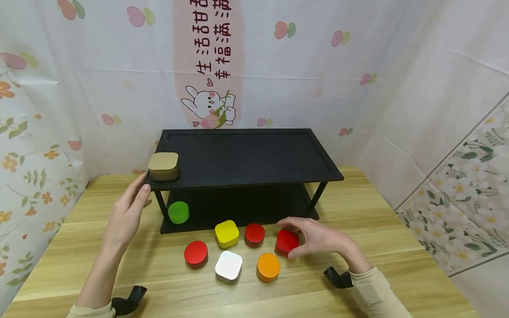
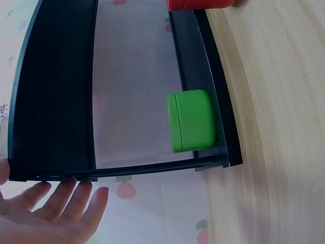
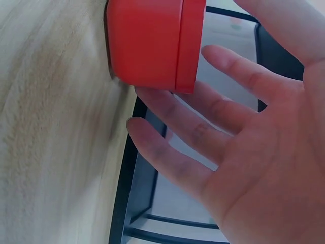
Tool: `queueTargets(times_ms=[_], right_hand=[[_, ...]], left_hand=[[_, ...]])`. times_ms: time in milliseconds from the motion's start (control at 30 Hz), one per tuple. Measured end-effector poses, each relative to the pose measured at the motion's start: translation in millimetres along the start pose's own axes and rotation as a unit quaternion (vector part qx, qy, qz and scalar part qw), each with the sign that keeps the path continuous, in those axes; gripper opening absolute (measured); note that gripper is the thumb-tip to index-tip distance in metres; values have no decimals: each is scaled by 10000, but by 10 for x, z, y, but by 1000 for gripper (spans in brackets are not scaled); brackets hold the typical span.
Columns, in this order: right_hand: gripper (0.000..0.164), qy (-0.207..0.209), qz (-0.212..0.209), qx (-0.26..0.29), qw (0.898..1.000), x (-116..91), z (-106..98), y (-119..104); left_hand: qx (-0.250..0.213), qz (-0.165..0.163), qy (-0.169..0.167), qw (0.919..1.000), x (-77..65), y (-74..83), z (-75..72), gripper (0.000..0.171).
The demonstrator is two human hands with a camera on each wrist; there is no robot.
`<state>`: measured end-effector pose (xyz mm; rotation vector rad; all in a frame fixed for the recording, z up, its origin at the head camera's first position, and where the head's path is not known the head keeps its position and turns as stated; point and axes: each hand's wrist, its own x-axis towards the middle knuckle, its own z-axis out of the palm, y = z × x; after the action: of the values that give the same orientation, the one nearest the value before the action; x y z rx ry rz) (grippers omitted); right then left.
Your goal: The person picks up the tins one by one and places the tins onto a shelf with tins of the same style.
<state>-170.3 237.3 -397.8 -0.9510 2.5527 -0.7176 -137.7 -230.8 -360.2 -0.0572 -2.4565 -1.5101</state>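
Observation:
My left hand (image 1: 128, 214) is at the left front corner of a black two-tier shelf (image 1: 246, 157), its fairly straight fingers touching the end edge. Just above it, a tan square box (image 1: 164, 167) sits on the top tier. My right hand (image 1: 316, 236) is spread around a red rounded-square box (image 1: 287, 243) on the table, thumb on the near side and fingers on the far side. In the right wrist view, the fingers are loosely extended beside this red box (image 3: 147, 43), with no firm grip visible. A green round box (image 1: 178, 213) stands on the lower tier's left end.
In front of the shelf, on the wooden table (image 1: 318, 291), are a yellow square box (image 1: 227, 234), two red round boxes (image 1: 254, 235), a white square box (image 1: 228, 266) and an orange round box (image 1: 268, 267). A patterned curtain (image 1: 318, 79) hangs behind.

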Motion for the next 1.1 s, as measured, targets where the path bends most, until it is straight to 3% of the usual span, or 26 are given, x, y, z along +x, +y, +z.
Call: queueTargets(times_ms=[367,1100], right_hand=[[68,-81,-2,-88,9999,32,41,21],[68,-257,56,-217,9994,24,16,46]], left_hand=[[-573,215,-45,9981,-11,-18,36,55],[-1052,67,-58,9944,22,-14,85,55]])
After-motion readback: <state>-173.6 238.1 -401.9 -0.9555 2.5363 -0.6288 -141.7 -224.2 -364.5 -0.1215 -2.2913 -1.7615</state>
